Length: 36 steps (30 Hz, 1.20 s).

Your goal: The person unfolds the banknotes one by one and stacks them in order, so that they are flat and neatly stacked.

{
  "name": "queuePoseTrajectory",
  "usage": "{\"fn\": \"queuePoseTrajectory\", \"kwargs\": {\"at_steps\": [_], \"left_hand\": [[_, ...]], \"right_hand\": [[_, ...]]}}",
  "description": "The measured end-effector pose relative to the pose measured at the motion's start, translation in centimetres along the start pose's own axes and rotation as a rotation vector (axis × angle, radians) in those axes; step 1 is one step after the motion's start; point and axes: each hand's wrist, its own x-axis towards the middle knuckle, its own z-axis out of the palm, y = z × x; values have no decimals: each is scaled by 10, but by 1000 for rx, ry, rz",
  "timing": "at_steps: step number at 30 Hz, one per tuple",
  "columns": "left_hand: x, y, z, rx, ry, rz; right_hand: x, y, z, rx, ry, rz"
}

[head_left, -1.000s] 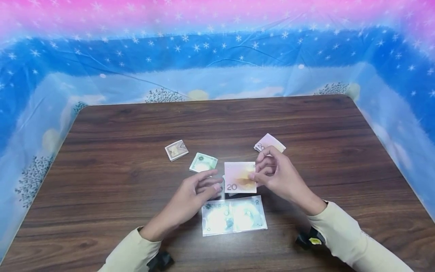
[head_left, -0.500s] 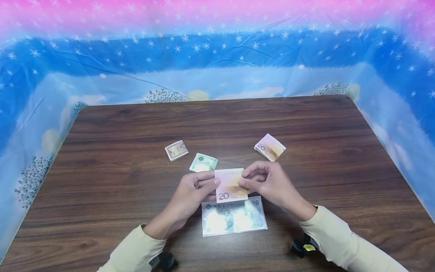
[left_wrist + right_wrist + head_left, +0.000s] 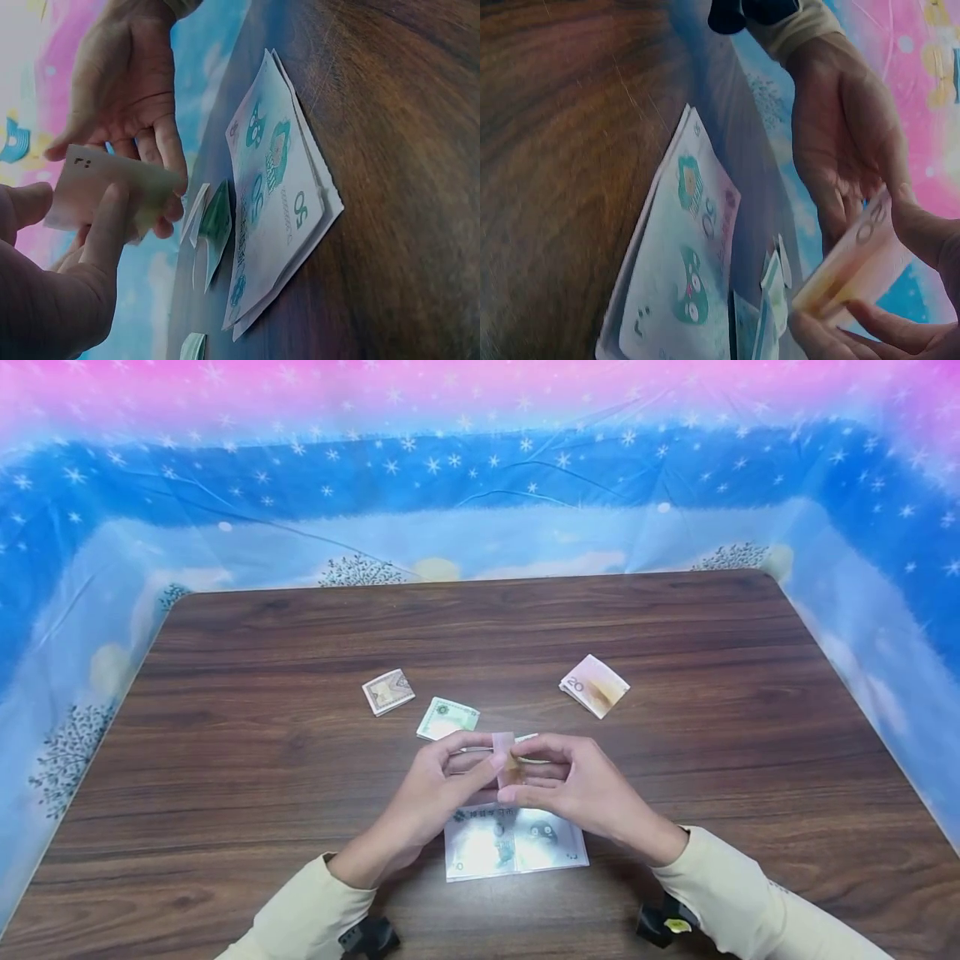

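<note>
A folded pink-and-yellow 20 banknote (image 3: 506,756) is held up between both hands, its face narrow from above. My left hand (image 3: 448,781) pinches its left side, thumb in front; in the left wrist view one finger lies along the banknote (image 3: 90,176). At the other side my right hand (image 3: 573,777) grips it with thumb and fingertips. The printed 20 shows on the banknote (image 3: 874,244) in the right wrist view. Below the hands, two or more flat, creased 50 banknotes (image 3: 480,852) lie on the table, their upper edge partly hidden by the hands.
Beyond the left hand lies a folded green banknote (image 3: 447,718), with a folded brown one (image 3: 388,692) farther left. Another folded 20 banknote (image 3: 596,685) rests at the back right. The wooden table (image 3: 262,652) is bordered by a patterned cloth (image 3: 480,468).
The right hand has carried the folded 20 banknote left, and the left hand has taken hold of it too. From above, the banknote now looks much narrower.
</note>
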Motion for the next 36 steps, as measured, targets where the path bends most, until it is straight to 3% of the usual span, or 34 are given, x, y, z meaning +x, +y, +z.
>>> {"fn": "queuePoseTrajectory", "kwargs": {"at_steps": [10, 15, 21, 29, 36], "left_hand": [[0, -2, 1, 33, 11, 38], [-2, -1, 0, 88, 25, 47], [-6, 3, -3, 89, 19, 41], [-10, 4, -10, 134, 123, 67], [-10, 3, -17, 121, 148, 16]], "right_hand": [[-3, -2, 6, 46, -48, -14], [-4, -5, 3, 45, -67, 2], [-7, -7, -4, 49, -76, -4], [-9, -8, -13, -23, 30, -24], [-9, -6, -20, -6, 45, -17]]}}
